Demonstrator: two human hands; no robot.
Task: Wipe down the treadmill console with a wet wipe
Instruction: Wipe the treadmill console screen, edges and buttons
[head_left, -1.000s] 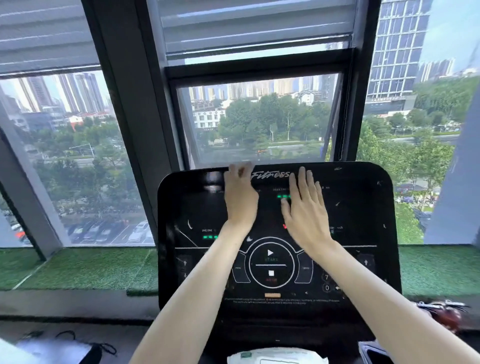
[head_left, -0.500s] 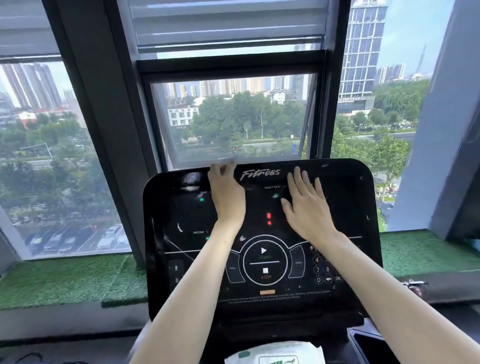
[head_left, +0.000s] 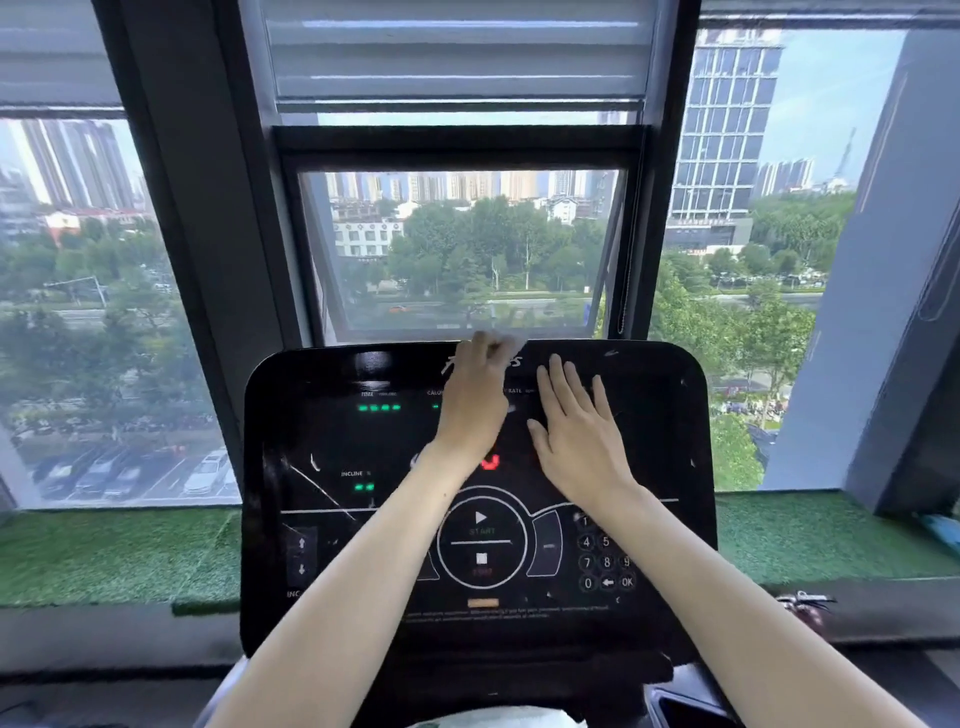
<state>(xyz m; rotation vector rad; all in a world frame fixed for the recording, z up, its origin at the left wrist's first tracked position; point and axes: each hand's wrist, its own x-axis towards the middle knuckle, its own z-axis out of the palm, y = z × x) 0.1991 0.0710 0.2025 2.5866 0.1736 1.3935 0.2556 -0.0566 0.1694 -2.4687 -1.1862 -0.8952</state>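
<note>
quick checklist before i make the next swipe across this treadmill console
1. Wipe in hand: ok. The wipe shows white at the left hand's fingertips, on the console's top edge.
2. Grip on it: cannot tell. Those fingers are blurred.
3. Right hand off the buttons: ok. It lies flat above the keypad.
4. Console off: not ok. Green lights glow, so a press might register.
5. Start button clear: ok. Neither hand touches it.
</note>
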